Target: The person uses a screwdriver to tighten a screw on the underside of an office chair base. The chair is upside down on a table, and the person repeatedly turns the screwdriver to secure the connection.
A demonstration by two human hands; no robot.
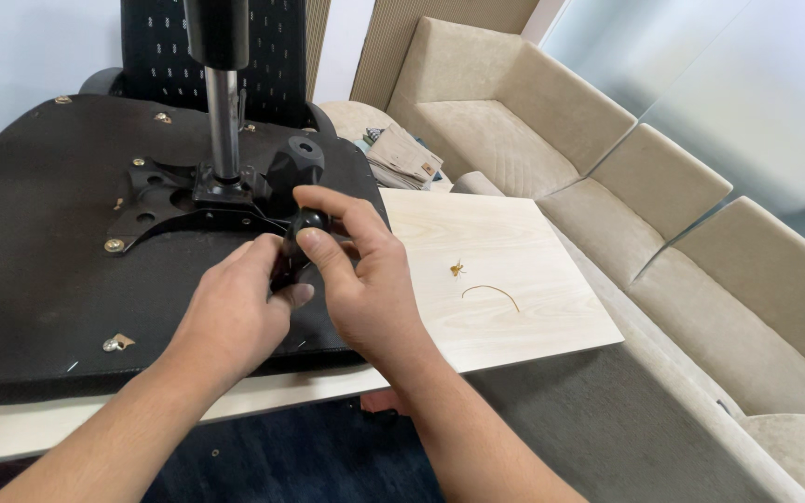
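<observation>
Black seat underside (39,279): upturned office chair seat lying on the pale wooden table (505,307), gas column (224,121) standing upright from its metal mounting plate (156,200).
Lever knob (307,222): black, rounded, at the plate's right edge, near the seat's right side.
Left hand (235,312): fingers curled, thumb pressed against the lever stem just below the knob.
Right hand (365,275): closed round the knob, thumb and forefinger pinching it.
Step in hand: judged to be fitting or adjusting the lever; a firm twist or push appears called for.
Loose items: small brass fastener (457,269) and thin curved wire (491,293) on the table, right of the hands.
Packages: folded tan bag (402,156) with small label, far on the beige sofa (701,279).
</observation>
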